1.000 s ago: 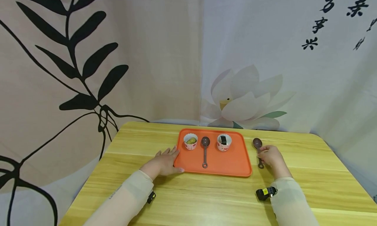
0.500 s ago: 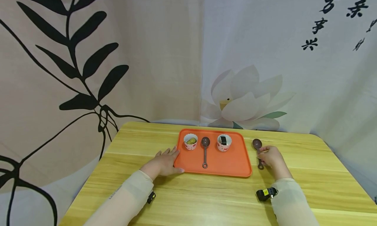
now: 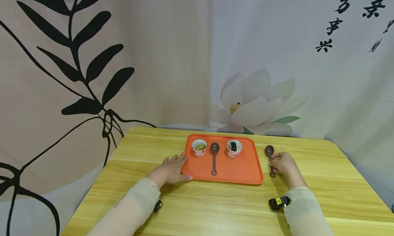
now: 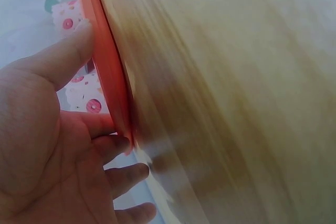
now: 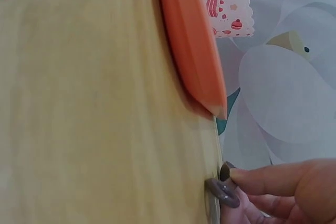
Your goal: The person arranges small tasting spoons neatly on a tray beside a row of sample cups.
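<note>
My right hand (image 3: pixel 284 162) pinches the handle of a dark brown spoon (image 3: pixel 269 149) to the right of the tray. Its bowl points away from me, and the ring end of the handle shows below the fingers. In the right wrist view, thumb and finger meet at the spoon's handle end (image 5: pixel 223 192). On the other side, my left hand (image 3: pixel 170 170) rests against the near left corner of the orange tray (image 3: pixel 238 171), its fingers spread along the left rim and its thumb at the front rim. A second brown spoon (image 3: pixel 214 147) lies on the tray, handle toward me.
Two patterned paper cups stand on the tray: the left cup (image 3: pixel 199 153) holds greenish-yellow pieces, the right cup (image 3: pixel 234 154) a black-and-white piece. The wooden table (image 3: pixel 221 208) runs back to a printed curtain (image 3: pixel 172 75).
The right hand and its spoon have shifted only very slightly. The left hand, the tray and the things on it stay in place.
</note>
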`<state>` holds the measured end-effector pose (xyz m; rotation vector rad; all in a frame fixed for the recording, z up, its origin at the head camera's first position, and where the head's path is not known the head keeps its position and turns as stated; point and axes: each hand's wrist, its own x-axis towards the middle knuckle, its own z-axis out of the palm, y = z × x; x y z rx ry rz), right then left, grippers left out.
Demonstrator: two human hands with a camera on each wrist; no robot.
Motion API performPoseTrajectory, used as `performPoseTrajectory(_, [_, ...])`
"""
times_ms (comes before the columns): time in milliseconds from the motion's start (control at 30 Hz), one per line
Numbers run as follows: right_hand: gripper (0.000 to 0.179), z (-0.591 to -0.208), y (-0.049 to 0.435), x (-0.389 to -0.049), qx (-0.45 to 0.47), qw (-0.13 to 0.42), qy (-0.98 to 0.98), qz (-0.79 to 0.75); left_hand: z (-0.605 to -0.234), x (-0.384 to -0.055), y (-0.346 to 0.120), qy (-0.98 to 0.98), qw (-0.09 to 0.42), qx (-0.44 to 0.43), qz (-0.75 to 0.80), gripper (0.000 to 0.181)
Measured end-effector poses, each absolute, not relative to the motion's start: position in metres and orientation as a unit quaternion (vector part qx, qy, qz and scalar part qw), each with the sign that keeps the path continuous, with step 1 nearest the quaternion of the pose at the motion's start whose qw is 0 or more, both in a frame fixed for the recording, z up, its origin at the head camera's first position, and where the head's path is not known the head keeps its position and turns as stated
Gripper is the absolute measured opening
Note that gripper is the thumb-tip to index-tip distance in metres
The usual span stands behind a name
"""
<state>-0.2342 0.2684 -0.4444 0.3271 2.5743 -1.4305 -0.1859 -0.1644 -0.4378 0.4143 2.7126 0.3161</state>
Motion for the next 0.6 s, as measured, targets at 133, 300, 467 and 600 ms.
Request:
performPoseTrajectory(133, [0.032, -0.442, 0.269, -0.232, 0.108, 0.088, 0.863, -0.485, -0.438, -0.186, -0.164, 0.965, 0.188, 0.148, 0.112, 0.092])
performPoseTrajectory(300, [0.033, -0.44, 0.27, -0.231, 0.102, 0.089, 0.867, -0.479, -0.437, -0.186, -0.164, 0.964, 0.186, 0.15, 0.113, 0.092])
performPoseTrajectory(467, [0.032, -0.435, 0.27, -0.229, 0.089, 0.09, 0.875, -0.468, -0.437, -0.186, -0.164, 0.965, 0.185, 0.151, 0.111, 0.092])
performPoseTrajectory(600, [0.033, -0.429, 0.268, -0.226, 0.079, 0.094, 0.876, -0.466, -0.438, -0.186, -0.164, 0.964, 0.186, 0.151, 0.112, 0.091])
